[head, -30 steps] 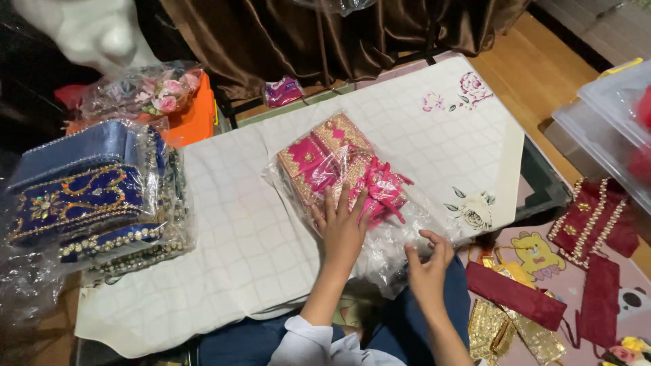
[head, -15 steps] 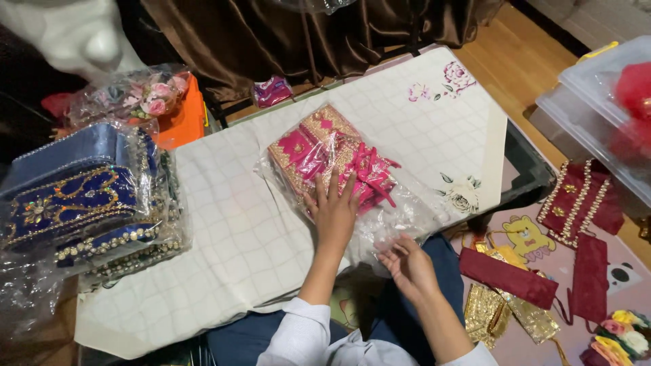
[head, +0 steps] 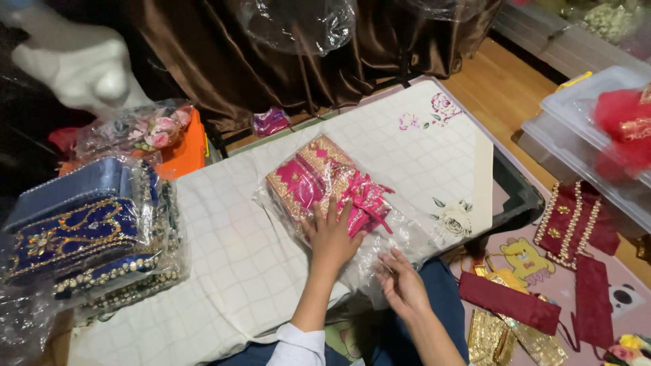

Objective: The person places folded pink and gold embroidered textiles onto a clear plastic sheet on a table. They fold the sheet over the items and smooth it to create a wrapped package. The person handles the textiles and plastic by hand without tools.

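A pink and gold decorated box [head: 319, 177] with a pink ribbon lies inside a clear plastic bag [head: 407, 234] on a low table covered with a white quilted cloth [head: 224, 251]. My left hand [head: 331, 237] lies flat on the near side of the box, fingers spread, pressing on the plastic. My right hand [head: 401, 283] is at the table's near edge, its fingers on the loose open end of the bag.
A blue and gold box wrapped in plastic [head: 81, 234] stands at the table's left end. Behind it are an orange box with pink flowers [head: 152, 135] and a brown curtain [head: 285, 61]. Maroon and gold pieces [head: 573, 227] lie on the floor mat at right, near clear plastic tubs [head: 583, 129].
My left hand has stayed on the pink box. My right hand has drawn back toward me along the loose end of the bag.
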